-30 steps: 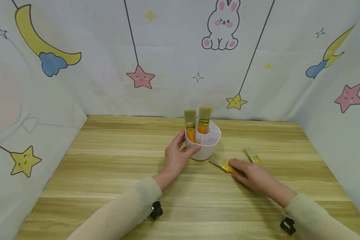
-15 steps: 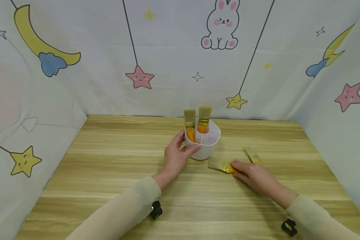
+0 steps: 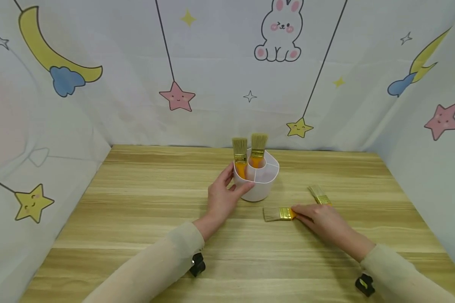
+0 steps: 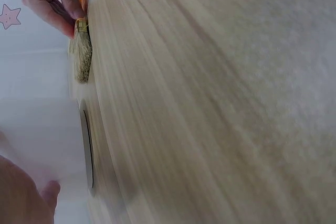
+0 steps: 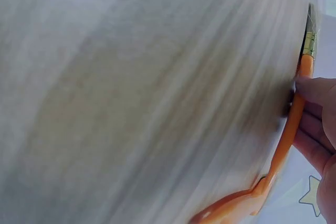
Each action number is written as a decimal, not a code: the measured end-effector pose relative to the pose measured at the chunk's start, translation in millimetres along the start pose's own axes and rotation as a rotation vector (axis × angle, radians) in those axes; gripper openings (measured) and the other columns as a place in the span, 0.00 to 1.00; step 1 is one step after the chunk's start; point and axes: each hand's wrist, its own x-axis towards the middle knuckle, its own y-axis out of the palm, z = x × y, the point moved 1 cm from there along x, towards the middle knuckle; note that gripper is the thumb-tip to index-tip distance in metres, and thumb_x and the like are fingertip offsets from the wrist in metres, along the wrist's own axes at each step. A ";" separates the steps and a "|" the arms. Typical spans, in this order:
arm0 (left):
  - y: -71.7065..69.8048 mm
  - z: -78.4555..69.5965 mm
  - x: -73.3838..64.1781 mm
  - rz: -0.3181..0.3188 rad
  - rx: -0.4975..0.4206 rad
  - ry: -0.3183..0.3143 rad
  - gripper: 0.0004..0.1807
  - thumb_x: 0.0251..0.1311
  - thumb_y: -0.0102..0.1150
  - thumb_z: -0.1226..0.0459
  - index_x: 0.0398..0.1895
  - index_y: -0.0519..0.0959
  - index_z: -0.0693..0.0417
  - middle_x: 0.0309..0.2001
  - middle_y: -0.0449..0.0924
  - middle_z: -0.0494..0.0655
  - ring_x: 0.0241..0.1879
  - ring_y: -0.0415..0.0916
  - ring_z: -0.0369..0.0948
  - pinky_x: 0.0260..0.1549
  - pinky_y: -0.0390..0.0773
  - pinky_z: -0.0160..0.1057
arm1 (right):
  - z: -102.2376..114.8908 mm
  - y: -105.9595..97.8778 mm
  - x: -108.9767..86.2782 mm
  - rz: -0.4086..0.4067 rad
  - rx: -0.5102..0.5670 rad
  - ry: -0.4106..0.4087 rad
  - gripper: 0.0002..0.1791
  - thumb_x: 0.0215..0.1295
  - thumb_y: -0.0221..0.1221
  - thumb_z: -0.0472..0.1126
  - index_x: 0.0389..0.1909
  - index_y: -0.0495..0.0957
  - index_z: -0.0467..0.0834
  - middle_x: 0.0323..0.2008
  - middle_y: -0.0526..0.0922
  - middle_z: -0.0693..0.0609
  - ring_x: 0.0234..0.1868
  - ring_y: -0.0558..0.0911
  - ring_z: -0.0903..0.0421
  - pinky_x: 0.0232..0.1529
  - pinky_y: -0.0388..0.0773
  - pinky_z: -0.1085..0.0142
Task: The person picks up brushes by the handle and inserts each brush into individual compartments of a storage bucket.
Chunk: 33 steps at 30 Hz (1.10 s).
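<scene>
My left hand (image 3: 223,197) grips the side of a white divided brush holder (image 3: 263,191), thumb in front and fingers behind. Two paintbrushes stand in it bristles up: one paintbrush (image 3: 240,149) in the left compartment, another paintbrush (image 3: 258,145) in the round middle one. To the right, my right hand (image 3: 320,219) pinches a paintbrush (image 3: 285,213) by its orange handle, bristles pointing left toward the holder. In the right wrist view, thumb and fingers close round that orange handle (image 5: 295,119), low by the tabletop. Another paintbrush (image 3: 319,195) lies just beyond the right hand, its handle mostly hidden.
The wood-grain table (image 3: 144,185) carries everything here. A white cloth backdrop (image 3: 216,63) with cartoon stars, moons and a rabbit rises behind it and along both sides. The holder stands near the table's back edge.
The paintbrush in my right hand has turned, its bristles swinging toward me until it lies nearly level across the view. The left hand and the holder stay put.
</scene>
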 end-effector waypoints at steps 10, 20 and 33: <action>0.0 0.0 0.9 0.006 -0.009 0.013 0.46 0.60 0.81 0.59 0.81 0.69 0.53 0.77 0.71 0.52 0.75 0.71 0.52 0.65 0.80 0.55 | 2.3 -5.3 2.6 0.024 0.044 0.054 0.14 0.62 0.75 0.34 0.50 0.92 0.43 0.43 0.93 0.51 0.42 0.93 0.52 0.42 0.90 0.53; 0.1 -1.5 0.3 0.002 -0.009 0.011 0.46 0.60 0.81 0.60 0.80 0.70 0.53 0.76 0.72 0.53 0.74 0.72 0.52 0.64 0.81 0.54 | 3.1 -5.8 3.7 -0.063 0.127 0.068 0.16 0.57 0.78 0.32 0.47 0.93 0.45 0.41 0.94 0.53 0.40 0.92 0.55 0.39 0.91 0.58; 0.0 1.2 2.2 0.010 -0.009 -0.015 0.47 0.59 0.81 0.60 0.81 0.68 0.51 0.78 0.70 0.49 0.75 0.70 0.49 0.66 0.80 0.52 | 5.4 -25.5 10.3 -0.117 0.199 0.067 0.16 0.54 0.80 0.32 0.45 0.94 0.45 0.39 0.94 0.53 0.37 0.91 0.60 0.35 0.87 0.68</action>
